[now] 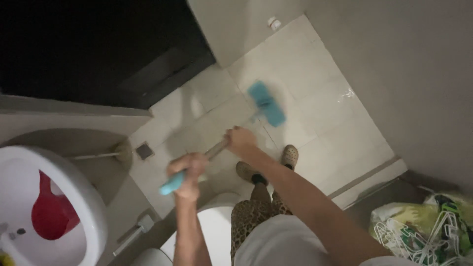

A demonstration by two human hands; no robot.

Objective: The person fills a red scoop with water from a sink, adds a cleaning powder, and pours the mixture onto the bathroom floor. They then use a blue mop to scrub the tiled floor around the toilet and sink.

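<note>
Two hands grip one mop handle (217, 149): the left hand (188, 173) is closed near its teal end, the right hand (240, 141) closed lower down, the teal mop head (266, 103) on the floor tiles (315, 98). Left of the mop, a white sink (88, 202) holds a red scoop (49, 212); far right of it, a green-and-yellow bag (399, 216) carries white hangers (433, 241).

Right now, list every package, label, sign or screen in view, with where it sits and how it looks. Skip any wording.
Printed plastic bag: bottom right corner, on the floor by the wall; crumpled, yellow-green and white with darker green patches, white clothes hangers piled against it.
Signs, screens, separate labels: none that I can make out.
</note>
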